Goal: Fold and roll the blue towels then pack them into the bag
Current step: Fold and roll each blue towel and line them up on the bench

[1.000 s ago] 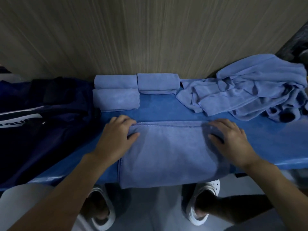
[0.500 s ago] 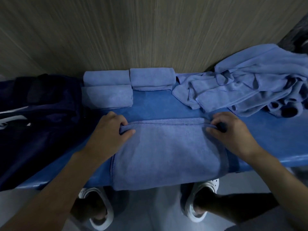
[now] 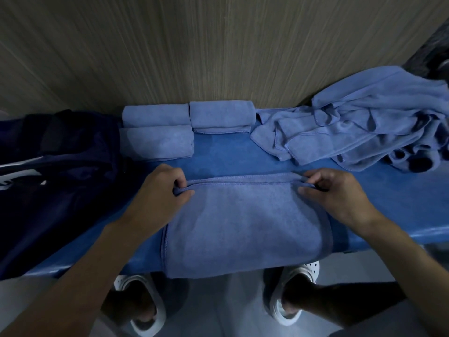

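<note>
A folded blue towel (image 3: pixel 243 222) lies flat across the blue table (image 3: pixel 393 205), its near end hanging over the front edge. My left hand (image 3: pixel 160 190) pinches the towel's far left corner. My right hand (image 3: pixel 337 190) pinches its far right corner. Three rolled blue towels (image 3: pixel 189 127) sit in a group at the back against the wall. A heap of loose blue towels (image 3: pixel 364 130) lies at the back right. The dark navy bag (image 3: pixel 56 181) with white lettering rests at the left end of the table.
A wood-grain wall (image 3: pixel 194 49) rises right behind the table. Below the front edge I see my feet in white shoes (image 3: pixel 291 295) on a grey floor. Something dark stands at the far right corner.
Both hands went from lying flat on the towel's far edge to pinching its far corners, with the edge now slightly lifted. The view shifted a little.
</note>
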